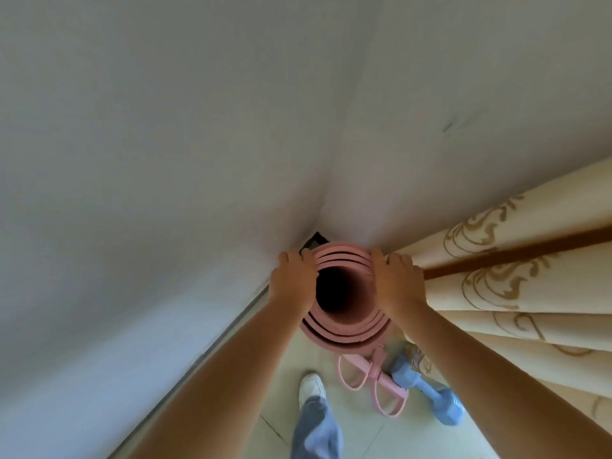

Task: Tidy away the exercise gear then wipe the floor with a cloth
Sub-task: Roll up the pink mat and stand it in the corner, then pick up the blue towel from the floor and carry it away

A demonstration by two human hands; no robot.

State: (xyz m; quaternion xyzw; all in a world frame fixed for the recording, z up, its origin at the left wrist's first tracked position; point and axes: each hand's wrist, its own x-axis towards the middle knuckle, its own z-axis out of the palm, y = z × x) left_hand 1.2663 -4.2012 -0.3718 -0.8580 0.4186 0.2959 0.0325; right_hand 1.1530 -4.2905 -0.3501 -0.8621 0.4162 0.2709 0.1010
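The left hand (293,279) and the right hand (395,281) each had a grip pressed flat against opposite sides of a rolled pink exercise mat (344,329), fingers curled over its top rim, so the roll was held between the two palms. The mat stood upright on end in the corner where two pale walls (165,144) met, its dark hollow core facing the camera and its coiled layers plain to see. A cream curtain (516,286) with gold scrollwork hung just beside the right hand and touched the mat's side. On the tiled floor (361,425) near the mat's base lay a pink resistance puller (371,379) with looped handles, and beside it a blue dumbbell (430,392), partly under the curtain hem. A white shoe (311,387) and a blue trouser leg (316,429) stood nearer the camera.
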